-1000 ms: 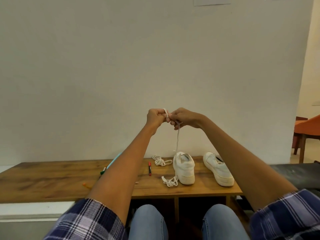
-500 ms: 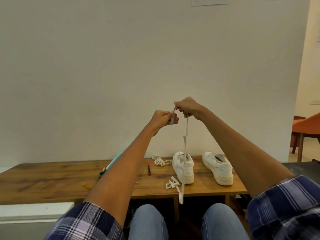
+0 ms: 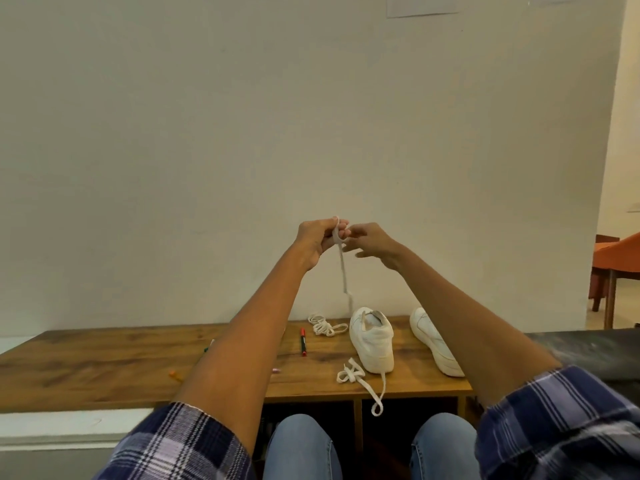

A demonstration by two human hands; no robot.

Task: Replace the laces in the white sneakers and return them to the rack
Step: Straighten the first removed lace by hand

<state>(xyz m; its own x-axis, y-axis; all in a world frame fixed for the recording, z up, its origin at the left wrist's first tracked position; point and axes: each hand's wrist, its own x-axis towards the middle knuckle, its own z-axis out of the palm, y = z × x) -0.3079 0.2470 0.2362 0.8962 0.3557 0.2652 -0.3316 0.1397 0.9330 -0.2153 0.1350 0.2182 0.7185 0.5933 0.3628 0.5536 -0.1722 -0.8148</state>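
While left hand (image 3: 317, 242) pinches lace (image 3: 343, 268), right hand (image 3: 372, 242) hovers beside.

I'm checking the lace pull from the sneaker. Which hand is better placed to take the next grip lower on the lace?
The right hand. Its fingers look loose beside the lace, while the left hand pinches the lace's top, which hangs down toward the sneaker.

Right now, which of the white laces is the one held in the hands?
The lace hanging from the left hand above the sneaker. The coiled lace by the red marker and the looped lace lie untouched on the bench top.
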